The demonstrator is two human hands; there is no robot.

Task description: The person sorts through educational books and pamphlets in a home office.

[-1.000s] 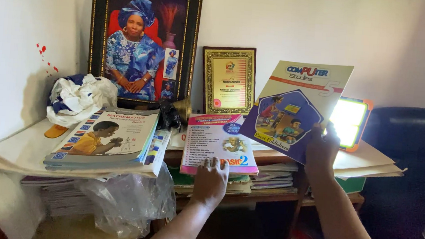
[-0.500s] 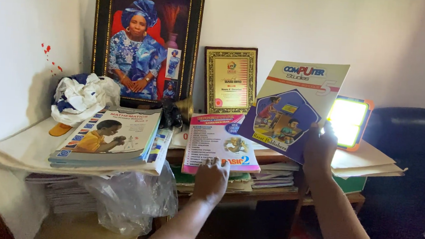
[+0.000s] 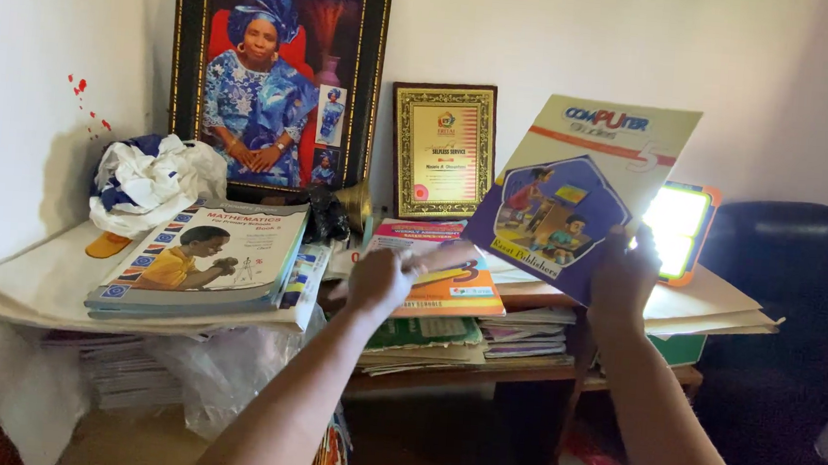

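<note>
- The right hand point(image 3: 624, 281) grips the lower edge of a thin cream-and-purple schoolbook point(image 3: 577, 191), holding it upright and tilted above the shelf, in front of a glowing orange-rimmed lamp point(image 3: 678, 230).
- The left hand point(image 3: 380, 279) rests closed over the near edge of a pink-and-orange paperback workbook point(image 3: 441, 268) lying flat on the wooden shelf point(image 3: 521, 371); whether it pinches the cover I cannot tell.
- The step looks like sorting books. Lifting the workbook would call for a firm pinch at its edge.
- A stack of grey-covered textbooks point(image 3: 203, 257) sits to the left.
</note>
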